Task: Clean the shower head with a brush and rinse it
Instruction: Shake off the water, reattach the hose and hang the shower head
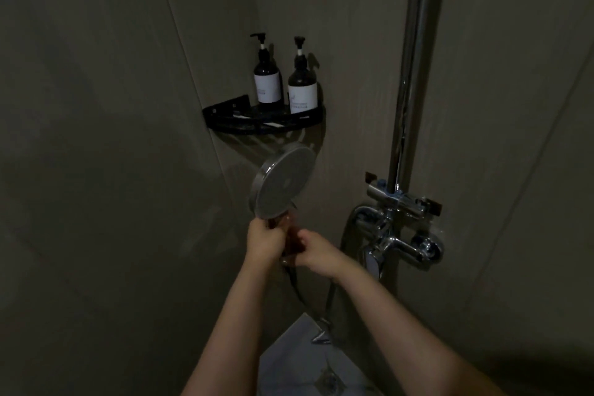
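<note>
Floor drain (328, 382): bottom centre of the frame, on pale tiles between the two forearms.
Hose (297, 291): hangs below the hands.
Left hand (265, 239): fingers curled tight round the top of the handle, just under the disc.
Right hand (316, 252): fingers closed on the handle's lower end, beside the left.
Shower head (283, 183): centre frame, held upright, round face above both hands.
Tap (398, 235): chrome, centre right.
Shelf (260, 124): black, in the corner above.
Bottles (266, 80): two dark pump bottles, white labels, writing too small to read.

Head-worn view, down into shower corner
</note>
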### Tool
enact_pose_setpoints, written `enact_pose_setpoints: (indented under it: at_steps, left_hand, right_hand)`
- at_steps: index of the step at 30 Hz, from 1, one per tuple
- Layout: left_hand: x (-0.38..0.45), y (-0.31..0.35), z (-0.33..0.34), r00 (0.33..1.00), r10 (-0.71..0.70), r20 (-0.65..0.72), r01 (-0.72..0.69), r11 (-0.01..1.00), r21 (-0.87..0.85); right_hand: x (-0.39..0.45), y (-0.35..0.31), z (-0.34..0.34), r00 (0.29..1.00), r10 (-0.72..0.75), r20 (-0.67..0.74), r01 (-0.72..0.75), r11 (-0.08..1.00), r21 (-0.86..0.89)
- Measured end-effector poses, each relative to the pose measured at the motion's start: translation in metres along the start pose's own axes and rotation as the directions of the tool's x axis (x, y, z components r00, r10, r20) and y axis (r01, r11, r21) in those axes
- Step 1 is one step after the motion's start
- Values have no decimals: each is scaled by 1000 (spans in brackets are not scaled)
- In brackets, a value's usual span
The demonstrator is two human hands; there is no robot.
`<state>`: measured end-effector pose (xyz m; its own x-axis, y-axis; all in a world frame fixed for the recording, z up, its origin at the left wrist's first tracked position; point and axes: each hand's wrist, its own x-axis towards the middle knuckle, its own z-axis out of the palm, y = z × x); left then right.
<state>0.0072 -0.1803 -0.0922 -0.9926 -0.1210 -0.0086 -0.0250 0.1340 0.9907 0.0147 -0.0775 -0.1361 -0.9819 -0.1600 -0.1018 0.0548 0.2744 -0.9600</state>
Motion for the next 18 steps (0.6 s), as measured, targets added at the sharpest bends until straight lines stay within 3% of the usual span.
enact_pose_setpoints:
  at_steps: [4, 8, 13, 18]
  left_hand:
    - [-2, 23, 14, 978, 26, 206, 19, 977, -213]
    - [-10, 36, 33, 912, 55, 407, 84, 945, -317]
    - [-13, 38, 65, 756, 67, 651, 137, 957, -258]
    - [-22, 43, 114, 684, 67, 726, 105, 976, -188]
  right_hand:
    - [-9, -9, -19, 985, -104, -134, 110, 993, 38]
    - [-24, -3, -45, 983, -110, -150, 133, 979, 156]
    - [-45, 19, -67, 991, -8, -135, 55, 937, 344]
    - [-57, 33, -88, 897, 86, -434, 83, 931, 355]
